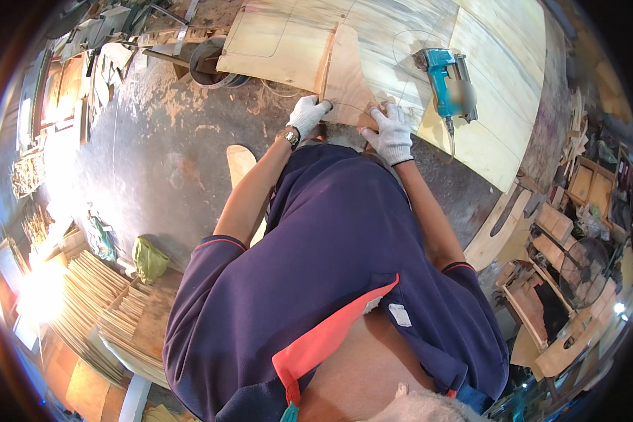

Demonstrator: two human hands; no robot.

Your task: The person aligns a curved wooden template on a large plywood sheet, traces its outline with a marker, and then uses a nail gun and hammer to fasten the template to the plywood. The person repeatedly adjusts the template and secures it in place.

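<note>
A curved plywood piece lies on a large pale board, its wide end toward me. My left hand, in a white glove with bare fingertips and a watch at the wrist, grips the near left corner of the piece. My right hand, gloved the same way, has its fingers and thumb closed on the near right corner. To the right of the piece, a teal and black nail gun rests on the board, touched by neither hand. Part of each hand's grip is hidden under the plywood.
A bucket stands on the concrete floor left of the board. Stacked wood strips and a green bag lie at the lower left. Wooden parts and a fan crowd the right. An air hose trails from the nail gun.
</note>
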